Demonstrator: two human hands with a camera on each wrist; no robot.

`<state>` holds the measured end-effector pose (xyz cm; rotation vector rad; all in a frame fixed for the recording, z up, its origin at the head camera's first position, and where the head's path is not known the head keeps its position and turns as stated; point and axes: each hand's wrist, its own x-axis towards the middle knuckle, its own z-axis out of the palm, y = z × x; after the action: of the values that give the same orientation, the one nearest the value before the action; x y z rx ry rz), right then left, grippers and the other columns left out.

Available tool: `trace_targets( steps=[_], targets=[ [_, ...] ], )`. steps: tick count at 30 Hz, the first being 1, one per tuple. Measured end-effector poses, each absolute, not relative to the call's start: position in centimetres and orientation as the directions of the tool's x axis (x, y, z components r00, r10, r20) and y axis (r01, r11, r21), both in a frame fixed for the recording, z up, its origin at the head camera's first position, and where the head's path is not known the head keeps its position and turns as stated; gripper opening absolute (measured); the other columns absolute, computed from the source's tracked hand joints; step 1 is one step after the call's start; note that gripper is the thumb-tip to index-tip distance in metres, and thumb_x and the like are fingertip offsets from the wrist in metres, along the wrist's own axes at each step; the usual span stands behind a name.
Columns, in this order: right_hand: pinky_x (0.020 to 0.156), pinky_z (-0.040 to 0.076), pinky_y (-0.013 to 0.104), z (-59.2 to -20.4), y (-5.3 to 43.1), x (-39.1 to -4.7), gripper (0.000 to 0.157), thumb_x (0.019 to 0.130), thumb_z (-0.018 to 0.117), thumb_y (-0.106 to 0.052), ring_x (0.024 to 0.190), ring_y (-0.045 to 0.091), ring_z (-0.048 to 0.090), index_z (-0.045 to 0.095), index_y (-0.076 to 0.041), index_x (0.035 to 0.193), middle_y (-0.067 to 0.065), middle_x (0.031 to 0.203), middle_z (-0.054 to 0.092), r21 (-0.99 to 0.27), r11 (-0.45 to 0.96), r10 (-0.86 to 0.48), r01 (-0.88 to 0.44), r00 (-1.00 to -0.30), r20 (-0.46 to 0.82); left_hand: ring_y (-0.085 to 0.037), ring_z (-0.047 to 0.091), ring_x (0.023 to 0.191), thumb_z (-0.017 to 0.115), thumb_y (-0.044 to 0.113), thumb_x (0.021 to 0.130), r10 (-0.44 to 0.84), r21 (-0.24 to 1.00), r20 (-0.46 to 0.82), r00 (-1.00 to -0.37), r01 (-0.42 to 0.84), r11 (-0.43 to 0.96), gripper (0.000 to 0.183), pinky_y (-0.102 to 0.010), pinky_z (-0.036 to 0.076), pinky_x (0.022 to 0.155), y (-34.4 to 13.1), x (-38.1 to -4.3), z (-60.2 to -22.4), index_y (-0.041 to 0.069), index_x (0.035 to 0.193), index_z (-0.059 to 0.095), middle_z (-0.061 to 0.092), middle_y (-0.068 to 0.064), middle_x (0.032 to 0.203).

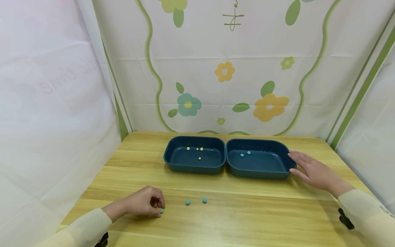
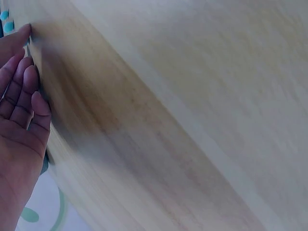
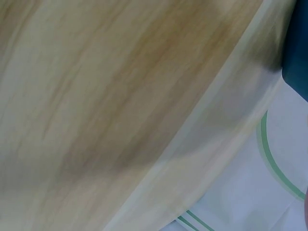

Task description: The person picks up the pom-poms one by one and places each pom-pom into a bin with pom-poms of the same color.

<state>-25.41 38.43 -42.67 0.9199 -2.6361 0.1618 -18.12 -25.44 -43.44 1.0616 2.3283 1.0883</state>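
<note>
My left hand (image 1: 145, 202) is low over the table, its thumb and finger around a small blue ball (image 1: 162, 211); in the left wrist view the fingertips mostly hide it. Two more blue balls, one (image 1: 187, 202) nearer the hand and another (image 1: 204, 199) farther right, lie on the wood. My right hand (image 1: 318, 171) touches the right end of a dark blue tray (image 1: 256, 174) with fingers extended. Inside that tray are two blue balls (image 1: 248, 153). To its left, a second dark blue tray (image 1: 194, 169) contains several small pale yellow balls (image 1: 201, 149).
Both trays stand side by side toward the back of the wooden table (image 1: 234, 212). Behind them hangs a white cloth (image 1: 200, 44) with printed flowers, and more white cloth (image 1: 55, 113) encloses the sides.
</note>
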Motion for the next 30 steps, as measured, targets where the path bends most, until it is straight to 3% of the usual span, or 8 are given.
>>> trace_targets(
  steps=[14,20,30],
  targets=[
    [0.115,0.002,0.021,-42.8,38.5,-25.2,0.062,0.095,0.064,-0.029,0.131,0.042,0.039,0.044,0.005,0.142,0.026,0.142,0.043,-0.005,0.789,-0.574,-0.615,-0.739,0.351,0.0,0.055,0.068,0.078,0.013,0.083,0.758,0.753,-0.028,-0.652,0.485,0.444,0.008,-0.024,0.053,0.059,-25.0,-18.2,-43.2,0.017,0.083,0.071,0.062,0.01,0.08],
    [0.116,0.004,0.025,-42.9,38.7,-25.4,0.062,0.095,0.064,-0.029,0.132,0.042,0.038,0.043,0.005,0.143,0.026,0.143,0.042,0.001,0.786,-0.578,-0.618,-0.735,0.354,-0.003,0.056,0.069,0.078,0.013,0.082,0.736,0.734,-0.027,-0.676,0.487,0.474,0.011,-0.024,0.053,0.061,-24.3,-18.6,-42.8,0.021,0.082,0.071,0.063,0.01,0.08],
    [0.116,0.005,0.026,-42.8,38.5,-25.3,0.062,0.095,0.064,-0.029,0.131,0.043,0.039,0.043,0.005,0.143,0.026,0.142,0.043,-0.006,0.787,-0.576,-0.617,-0.738,0.353,-0.01,0.056,0.069,0.077,0.015,0.083,0.73,0.732,0.081,-0.679,0.538,0.419,0.007,-0.023,0.046,0.057,-21.2,-20.4,-40.5,0.019,0.081,0.072,0.062,0.01,0.076]
  ],
)
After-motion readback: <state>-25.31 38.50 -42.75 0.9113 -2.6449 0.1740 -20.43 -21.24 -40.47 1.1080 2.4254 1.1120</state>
